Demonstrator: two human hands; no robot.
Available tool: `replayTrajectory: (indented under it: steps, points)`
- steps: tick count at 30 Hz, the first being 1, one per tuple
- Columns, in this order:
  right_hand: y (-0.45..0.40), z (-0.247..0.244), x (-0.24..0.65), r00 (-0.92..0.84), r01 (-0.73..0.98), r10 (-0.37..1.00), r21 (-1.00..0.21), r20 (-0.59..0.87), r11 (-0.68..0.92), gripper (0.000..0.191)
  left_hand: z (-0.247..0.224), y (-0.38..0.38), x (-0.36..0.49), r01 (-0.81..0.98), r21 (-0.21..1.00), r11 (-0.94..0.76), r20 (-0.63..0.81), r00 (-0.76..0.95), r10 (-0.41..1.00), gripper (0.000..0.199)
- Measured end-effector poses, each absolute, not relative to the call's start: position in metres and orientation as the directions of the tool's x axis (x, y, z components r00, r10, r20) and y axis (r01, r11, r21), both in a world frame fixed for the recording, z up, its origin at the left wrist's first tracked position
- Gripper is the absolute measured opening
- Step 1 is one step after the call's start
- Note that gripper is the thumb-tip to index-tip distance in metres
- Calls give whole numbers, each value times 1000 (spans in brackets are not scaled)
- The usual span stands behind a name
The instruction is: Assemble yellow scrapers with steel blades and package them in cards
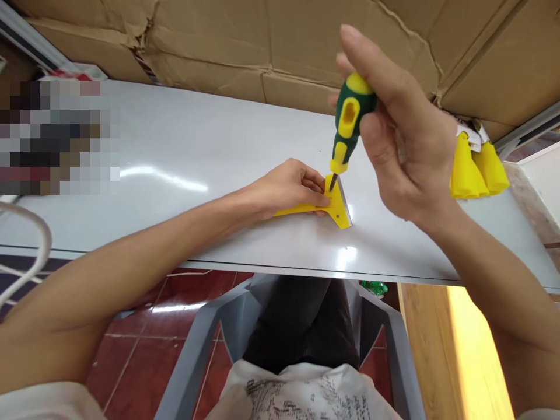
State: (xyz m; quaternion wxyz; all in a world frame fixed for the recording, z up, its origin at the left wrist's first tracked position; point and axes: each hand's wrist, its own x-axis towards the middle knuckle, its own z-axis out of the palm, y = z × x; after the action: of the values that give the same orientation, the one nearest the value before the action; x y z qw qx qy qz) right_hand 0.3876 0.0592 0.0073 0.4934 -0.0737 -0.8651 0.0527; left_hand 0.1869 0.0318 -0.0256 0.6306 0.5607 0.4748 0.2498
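My left hand (293,189) is closed around a yellow scraper (339,209) near its head, low over the white table. A metal blade runs along the scraper's right edge, and a screw shows near its lower corner. In my right hand (405,134) is a screwdriver (349,119) with a green and yellow handle, held between thumb and fingers. It stands nearly upright, its tip at the upper part of the scraper's head, by my left fingertips. Some of the fingers behind the handle are hidden.
The white table (245,131) reaches back to a brown cardboard sheet (219,46). Several yellow cone-shaped pieces (475,169) stand at the right. A white cable (41,245) curls at the left edge. Below are a grey chair (203,344) and a red tiled floor (142,356).
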Motion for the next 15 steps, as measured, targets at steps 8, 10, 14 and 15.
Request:
replayTrajectory:
  steps: [8, 10, 14, 15]
  points:
    - [85, -3, 395, -332, 13, 148, -152, 932, 988, 45, -32, 39, 189, 178, 933, 311, -359, 438, 824, 9]
    - [90, -8, 397, -321, 7, 188, -196, 928, 981, 43, -31, 39, 190, 160, 929, 334, -370, 434, 822, 12]
    - [92, -13, 400, -274, -96, 275, -311, 922, 945, 40, -29, 38, 190, 173, 937, 305, -350, 451, 821, 17]
    - [91, -13, 401, -278, -98, 257, -294, 926, 951, 43, -28, 37, 190, 199, 936, 291, -351, 448, 822, 18]
